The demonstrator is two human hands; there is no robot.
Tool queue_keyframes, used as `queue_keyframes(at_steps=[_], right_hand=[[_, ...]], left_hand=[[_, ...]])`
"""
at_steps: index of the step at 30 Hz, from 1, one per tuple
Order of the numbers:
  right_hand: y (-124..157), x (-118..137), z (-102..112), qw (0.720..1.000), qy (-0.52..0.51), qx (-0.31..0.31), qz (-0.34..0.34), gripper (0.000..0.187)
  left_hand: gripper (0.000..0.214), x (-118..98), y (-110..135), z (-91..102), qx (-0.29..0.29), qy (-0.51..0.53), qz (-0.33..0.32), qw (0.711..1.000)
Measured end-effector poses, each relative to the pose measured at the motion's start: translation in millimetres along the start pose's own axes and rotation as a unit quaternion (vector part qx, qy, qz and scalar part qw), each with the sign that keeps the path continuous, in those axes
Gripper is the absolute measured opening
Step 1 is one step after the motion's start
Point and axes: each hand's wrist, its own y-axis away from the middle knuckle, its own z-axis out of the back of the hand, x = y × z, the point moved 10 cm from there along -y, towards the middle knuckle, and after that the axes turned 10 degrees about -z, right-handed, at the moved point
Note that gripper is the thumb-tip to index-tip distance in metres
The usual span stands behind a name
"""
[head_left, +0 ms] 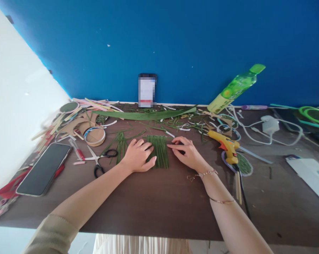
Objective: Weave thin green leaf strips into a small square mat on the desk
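Several narrow green leaf strips [159, 151] lie side by side on the dark table, forming a small flat mat. My left hand [139, 155] rests over the left edge of this mat, its fingers apart and the thumb pointing right. At the right edge, my right hand [187, 151] has its fingers stretched out, with the index fingertip touching or very near the outermost strip. A looser bunch of green strips [120, 146] lies just left of my left hand. Close by on that side are open scissors [97, 160] with black handles.
A yellow glue gun [228, 146] lies at right on a green oval piece [244, 165]. Behind the hands stretches a long green leaf [148, 115]. A phone [147, 91] and a green bottle [237, 88] lean on the blue wall. Left are tape [95, 137] and another phone [45, 169].
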Motion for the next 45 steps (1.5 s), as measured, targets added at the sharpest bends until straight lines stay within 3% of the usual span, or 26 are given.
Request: queue_keyframes(at_steps=[14,45], right_hand=[[-0.1,-0.4,-1.2,1.0,0.005,0.003,-0.007,0.027],[0.0,-2.5,-2.0,1.0,-0.001,0.002,-0.011,0.028]], left_hand=[[0.041,-0.1,0.1,1.9,-0.021,0.0,0.006,1.0],[0.043,-3.2,-2.2,-1.2,0.014,-0.017,-0.005,1.0]])
